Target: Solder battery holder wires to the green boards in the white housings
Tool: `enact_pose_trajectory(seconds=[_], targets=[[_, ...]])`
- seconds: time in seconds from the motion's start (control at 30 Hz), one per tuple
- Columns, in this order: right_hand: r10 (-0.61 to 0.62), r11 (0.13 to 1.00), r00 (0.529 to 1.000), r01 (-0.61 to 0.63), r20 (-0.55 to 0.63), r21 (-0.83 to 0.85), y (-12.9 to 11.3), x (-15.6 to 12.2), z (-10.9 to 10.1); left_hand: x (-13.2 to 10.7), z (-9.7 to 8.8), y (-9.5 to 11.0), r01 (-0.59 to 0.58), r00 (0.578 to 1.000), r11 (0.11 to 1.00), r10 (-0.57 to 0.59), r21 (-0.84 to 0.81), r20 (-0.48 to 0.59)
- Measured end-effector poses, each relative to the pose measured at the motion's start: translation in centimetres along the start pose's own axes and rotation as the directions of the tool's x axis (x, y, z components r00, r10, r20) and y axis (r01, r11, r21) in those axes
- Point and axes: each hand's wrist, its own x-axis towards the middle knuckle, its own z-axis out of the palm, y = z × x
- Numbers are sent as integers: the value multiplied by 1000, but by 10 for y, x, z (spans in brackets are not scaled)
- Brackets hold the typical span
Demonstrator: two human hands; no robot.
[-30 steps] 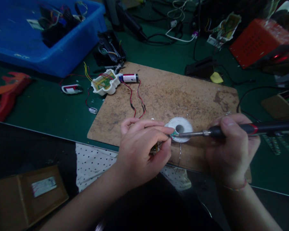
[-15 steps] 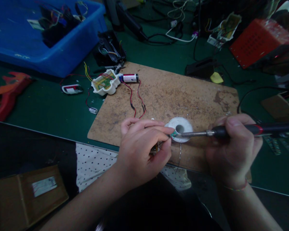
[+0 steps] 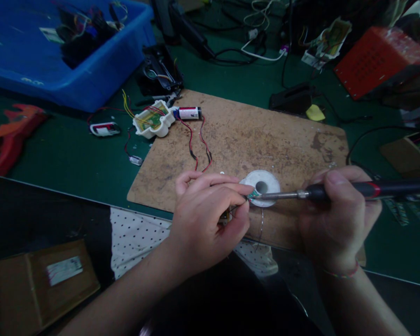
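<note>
My left hand (image 3: 210, 217) pinches a small green circuit board (image 3: 254, 193) between thumb and fingertips, over the edge of a white solder spool (image 3: 270, 179). Closed around the black handle of a soldering iron (image 3: 322, 192), my right hand (image 3: 341, 210) holds it level from the right. The iron's tip meets the board or lies just above it; I cannot tell which. A strand of solder wire (image 3: 262, 224) hangs down from the spool. Dark wires run from the board under my left fingers, where another part is mostly hidden.
A brown work board (image 3: 238, 135) lies on the green table (image 3: 73, 154). At its upper left are a white housing (image 3: 154, 120) and a wired battery (image 3: 189, 113). Around it stand a blue bin (image 3: 91, 91), a red box (image 3: 374, 60), a black stand (image 3: 290, 100) and red-orange pliers (image 3: 16, 133).
The iron's tip has shifted very slightly to the left along the green board. Both hands otherwise stay in the same place.
</note>
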Motion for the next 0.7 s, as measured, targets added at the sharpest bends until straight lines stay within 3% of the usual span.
enact_pose_trajectory(seconds=[0.7], targets=[[-12,999,1000,12,-9,-51,-1,0,0,1,0,2,-2,1000,1000,2,17,-10]])
